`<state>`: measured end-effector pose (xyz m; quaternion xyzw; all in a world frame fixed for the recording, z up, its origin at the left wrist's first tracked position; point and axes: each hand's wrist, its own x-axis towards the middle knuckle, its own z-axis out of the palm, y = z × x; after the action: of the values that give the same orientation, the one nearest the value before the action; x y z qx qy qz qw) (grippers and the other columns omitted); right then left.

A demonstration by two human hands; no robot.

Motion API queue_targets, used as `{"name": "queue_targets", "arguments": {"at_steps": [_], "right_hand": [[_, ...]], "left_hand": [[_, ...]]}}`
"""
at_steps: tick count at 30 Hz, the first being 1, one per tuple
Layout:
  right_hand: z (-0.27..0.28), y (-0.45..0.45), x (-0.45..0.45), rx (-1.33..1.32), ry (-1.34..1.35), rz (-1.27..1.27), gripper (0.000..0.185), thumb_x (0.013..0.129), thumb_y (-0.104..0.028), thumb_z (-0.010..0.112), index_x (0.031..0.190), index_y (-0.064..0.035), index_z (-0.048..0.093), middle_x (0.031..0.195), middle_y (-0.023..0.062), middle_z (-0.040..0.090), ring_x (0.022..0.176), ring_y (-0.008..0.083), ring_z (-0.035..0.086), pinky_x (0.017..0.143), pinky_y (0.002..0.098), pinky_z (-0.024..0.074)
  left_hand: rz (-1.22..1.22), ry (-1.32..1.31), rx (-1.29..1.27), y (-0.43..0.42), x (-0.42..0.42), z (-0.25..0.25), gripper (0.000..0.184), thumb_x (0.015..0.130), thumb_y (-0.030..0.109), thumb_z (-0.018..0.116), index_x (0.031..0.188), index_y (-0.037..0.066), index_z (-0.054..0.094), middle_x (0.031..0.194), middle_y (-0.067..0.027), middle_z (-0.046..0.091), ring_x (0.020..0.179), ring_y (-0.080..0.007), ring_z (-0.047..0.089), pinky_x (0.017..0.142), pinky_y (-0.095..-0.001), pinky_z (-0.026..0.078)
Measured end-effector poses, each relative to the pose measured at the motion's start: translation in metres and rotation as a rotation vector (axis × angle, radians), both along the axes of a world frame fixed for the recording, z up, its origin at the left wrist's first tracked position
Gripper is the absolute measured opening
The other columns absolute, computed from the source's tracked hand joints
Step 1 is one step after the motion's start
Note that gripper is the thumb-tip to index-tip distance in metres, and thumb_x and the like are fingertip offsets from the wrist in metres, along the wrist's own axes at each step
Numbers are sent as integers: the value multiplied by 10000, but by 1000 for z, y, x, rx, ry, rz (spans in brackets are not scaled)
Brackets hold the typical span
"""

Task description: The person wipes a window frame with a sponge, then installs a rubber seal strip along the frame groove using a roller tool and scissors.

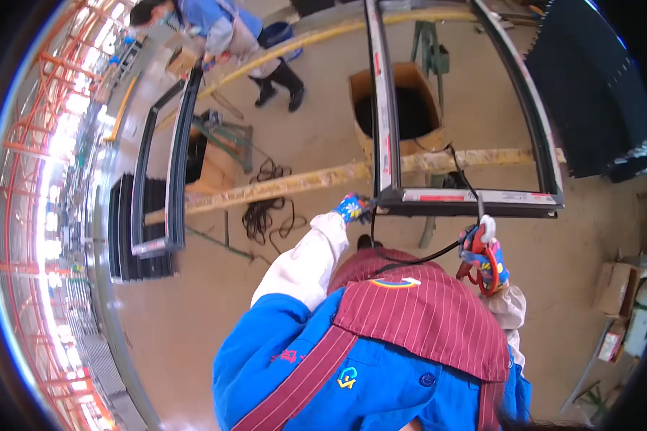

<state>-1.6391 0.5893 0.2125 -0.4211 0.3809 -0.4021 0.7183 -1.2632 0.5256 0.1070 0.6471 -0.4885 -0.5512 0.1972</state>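
A black window frame [470, 197] with silver and red-marked tape along its faces lies across padded rails in front of me. My left hand [355, 208], in a blue flowered glove, is at the frame's near left corner, its fingers closed on a thin black rubber strip [424, 257]. The strip hangs in a loop before my apron, then runs up past my right hand over the near side of the frame. Just below the near right side, my right hand [484, 255] is closed around red-handled scissors [492, 271]. A rounded white piece [487, 228] shows at its fingers.
An open cardboard box [359, 90] with dark contents stands under the frame. Yellow padded rails [280, 187] run crosswise. Tangled black strip [266, 208] lies on the floor. Another frame [172, 165] rests at left; a person in blue [223, 29] stands beyond it. Boxes [615, 287] sit at right.
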Motion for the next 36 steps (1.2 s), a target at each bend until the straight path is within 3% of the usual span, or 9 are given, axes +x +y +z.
{"name": "queue_targets", "arguments": {"at_steps": [2,6,9,11,17,23,34,35,36], "right_hand": [[1,-5,12,39,56,-95,284,655,-9,715,897,-43,571,904,34,551,761,105,523,658,248,439],[-11,-27,66,-175,269,-296,267,714,-14,669,948,-65,552,790,23,523,661,124,518,516,260,428],[0,-55,138,483,-64,-431,203,767,-172,668,880,-74,531,869,99,563,708,220,580,518,314,441],[-26,-72,193,-422,1035,-353,279,745,-257,680,870,-59,530,899,168,558,767,306,567,601,400,454],[-18,-96,265,-537,1643,-235,367,684,-311,685,941,-66,592,993,178,518,952,348,502,820,477,382],[-26,-84,266,-532,1697,-329,180,764,-219,551,869,-85,610,976,118,530,935,314,509,751,453,387],[-14,41,188,-466,1656,-440,309,673,-320,710,816,-75,588,916,122,518,914,346,490,713,455,388],[-2,48,190,-445,1668,-473,309,673,-320,710,816,-75,588,916,122,518,914,346,490,713,455,388],[12,57,194,-411,1671,-492,293,686,-302,705,823,-73,586,920,124,518,924,345,486,716,452,386]], "left_hand": [[-249,-446,-225,-32,9,35,185,770,226,691,807,44,696,687,-88,672,634,-238,658,600,-342,521],[-76,-290,-647,-128,34,50,281,777,237,685,1025,109,656,969,-124,652,951,-279,621,793,-354,494],[-620,-289,-1104,-207,29,91,522,749,301,707,1229,169,548,1286,-148,489,1221,-359,428,1026,-411,351],[-965,-376,-1259,-255,30,86,580,734,349,714,1257,173,534,1328,-125,469,1266,-331,394,1028,-453,320],[-1457,-282,-1182,-324,17,72,364,581,334,776,848,150,613,833,-38,592,889,-282,558,868,-427,398],[-1384,-131,-1206,-318,14,62,366,558,363,773,800,139,614,786,-52,577,815,-286,548,715,-401,424],[-1325,-311,-1109,-165,-19,63,416,641,478,727,862,138,636,818,-76,592,833,-274,561,732,-410,421],[-1467,-489,-827,-158,-32,77,530,652,464,729,1041,123,613,980,-129,600,936,-312,563,809,-432,430],[-1381,-180,-991,-146,-45,87,585,679,442,717,1139,117,562,1089,-163,562,1005,-340,543,860,-444,420]]}}
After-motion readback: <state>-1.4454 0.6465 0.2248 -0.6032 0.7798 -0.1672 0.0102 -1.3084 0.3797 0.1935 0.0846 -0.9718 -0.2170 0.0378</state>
